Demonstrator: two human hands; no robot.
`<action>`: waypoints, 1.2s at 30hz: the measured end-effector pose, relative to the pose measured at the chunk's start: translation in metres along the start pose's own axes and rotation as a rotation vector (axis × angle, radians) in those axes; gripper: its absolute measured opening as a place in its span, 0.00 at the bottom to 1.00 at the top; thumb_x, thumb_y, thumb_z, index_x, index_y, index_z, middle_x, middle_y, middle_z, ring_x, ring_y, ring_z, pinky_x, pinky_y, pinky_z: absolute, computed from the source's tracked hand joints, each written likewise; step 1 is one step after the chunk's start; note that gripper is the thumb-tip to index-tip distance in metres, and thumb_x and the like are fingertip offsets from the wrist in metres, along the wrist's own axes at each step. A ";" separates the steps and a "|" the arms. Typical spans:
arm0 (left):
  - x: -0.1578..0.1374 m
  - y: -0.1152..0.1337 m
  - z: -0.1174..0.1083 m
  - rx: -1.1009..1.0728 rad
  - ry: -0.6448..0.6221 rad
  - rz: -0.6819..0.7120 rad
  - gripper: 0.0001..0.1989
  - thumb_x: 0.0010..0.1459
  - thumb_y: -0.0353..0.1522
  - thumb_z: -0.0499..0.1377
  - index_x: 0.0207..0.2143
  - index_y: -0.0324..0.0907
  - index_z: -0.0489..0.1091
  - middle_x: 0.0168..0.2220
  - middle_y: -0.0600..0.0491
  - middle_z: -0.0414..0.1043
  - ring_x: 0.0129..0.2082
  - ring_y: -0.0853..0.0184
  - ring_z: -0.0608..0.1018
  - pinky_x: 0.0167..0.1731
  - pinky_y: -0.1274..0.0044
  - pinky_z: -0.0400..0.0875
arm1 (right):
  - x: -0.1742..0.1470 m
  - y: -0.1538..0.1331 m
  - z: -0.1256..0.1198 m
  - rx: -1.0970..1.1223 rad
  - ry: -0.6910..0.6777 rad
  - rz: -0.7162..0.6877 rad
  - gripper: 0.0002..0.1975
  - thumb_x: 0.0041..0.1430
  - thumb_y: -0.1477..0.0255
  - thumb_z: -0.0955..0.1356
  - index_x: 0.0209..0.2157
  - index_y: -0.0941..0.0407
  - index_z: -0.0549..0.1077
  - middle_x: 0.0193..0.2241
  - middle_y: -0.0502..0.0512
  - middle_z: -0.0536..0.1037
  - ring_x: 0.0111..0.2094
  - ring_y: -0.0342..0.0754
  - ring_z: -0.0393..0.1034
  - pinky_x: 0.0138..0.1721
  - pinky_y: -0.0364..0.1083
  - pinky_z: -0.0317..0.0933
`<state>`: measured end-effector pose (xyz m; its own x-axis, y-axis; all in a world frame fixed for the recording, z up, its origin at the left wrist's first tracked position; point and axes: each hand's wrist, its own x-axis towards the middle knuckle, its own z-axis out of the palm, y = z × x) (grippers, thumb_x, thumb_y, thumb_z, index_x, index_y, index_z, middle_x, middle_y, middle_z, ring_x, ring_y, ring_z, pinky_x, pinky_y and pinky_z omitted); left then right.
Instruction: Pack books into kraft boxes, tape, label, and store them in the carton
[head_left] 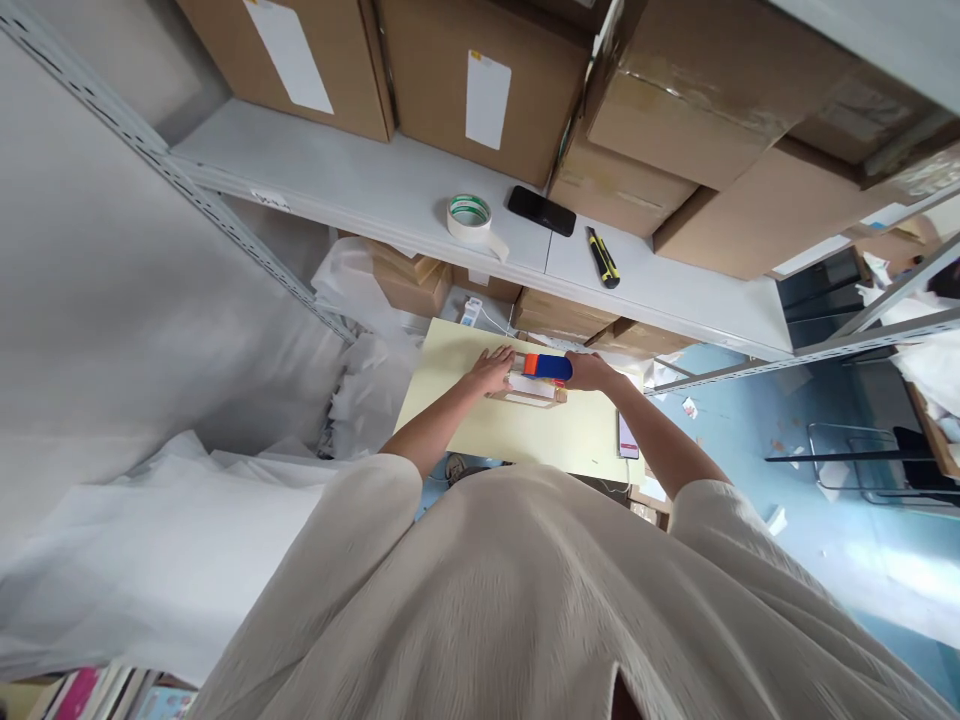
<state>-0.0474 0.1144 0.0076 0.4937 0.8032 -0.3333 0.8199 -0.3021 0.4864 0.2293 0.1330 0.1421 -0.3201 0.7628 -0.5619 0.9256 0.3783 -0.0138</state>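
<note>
On the pale yellow table (450, 420) lies a small cardboard box (531, 393) with a white label on its near side. My left hand (493, 370) rests on the left end of the box, fingers stretched out. A blue and orange tape dispenser (551, 367) is over the top of the box, and my right hand (589, 371) grips it from the right. The dispenser's underside and most of the right fingers are hidden.
A shelf (360, 190) above the table carries large cardboard boxes (487, 90), a masking tape roll (470, 219), a black phone (541, 210) and a yellow-black utility knife (602, 258). Another phone (628, 436) lies at the table's right edge. White sheets (172, 550) pile up at left.
</note>
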 end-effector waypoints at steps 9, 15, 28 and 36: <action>-0.006 -0.001 -0.003 -0.004 -0.048 -0.027 0.55 0.65 0.39 0.70 0.86 0.48 0.45 0.87 0.40 0.40 0.86 0.47 0.46 0.83 0.50 0.41 | -0.010 0.029 -0.005 0.002 -0.047 -0.104 0.23 0.62 0.64 0.78 0.56 0.53 0.75 0.44 0.61 0.88 0.47 0.62 0.84 0.61 0.55 0.65; -0.008 0.001 -0.008 0.048 -0.093 -0.062 0.54 0.66 0.39 0.69 0.86 0.47 0.45 0.87 0.40 0.38 0.87 0.48 0.44 0.83 0.51 0.40 | -0.023 0.073 0.013 0.025 -0.043 -0.094 0.22 0.60 0.65 0.78 0.54 0.54 0.75 0.46 0.62 0.88 0.48 0.63 0.83 0.62 0.55 0.63; -0.013 0.008 -0.017 0.127 -0.146 -0.128 0.52 0.67 0.40 0.66 0.86 0.46 0.44 0.87 0.40 0.37 0.87 0.50 0.42 0.82 0.53 0.41 | -0.047 0.200 0.094 0.048 -0.024 -0.021 0.23 0.57 0.70 0.77 0.54 0.54 0.76 0.48 0.64 0.88 0.50 0.64 0.83 0.61 0.57 0.62; -0.010 0.011 -0.019 0.156 -0.171 -0.178 0.55 0.66 0.41 0.67 0.86 0.46 0.41 0.87 0.39 0.37 0.87 0.48 0.44 0.82 0.52 0.41 | -0.013 0.153 0.111 0.071 -0.038 -0.015 0.26 0.55 0.73 0.77 0.56 0.56 0.77 0.51 0.70 0.87 0.54 0.67 0.83 0.61 0.59 0.63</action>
<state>-0.0491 0.1125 0.0317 0.3692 0.7566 -0.5396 0.9260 -0.2505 0.2824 0.3977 0.1229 0.0548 -0.3272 0.7363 -0.5923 0.9332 0.3503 -0.0800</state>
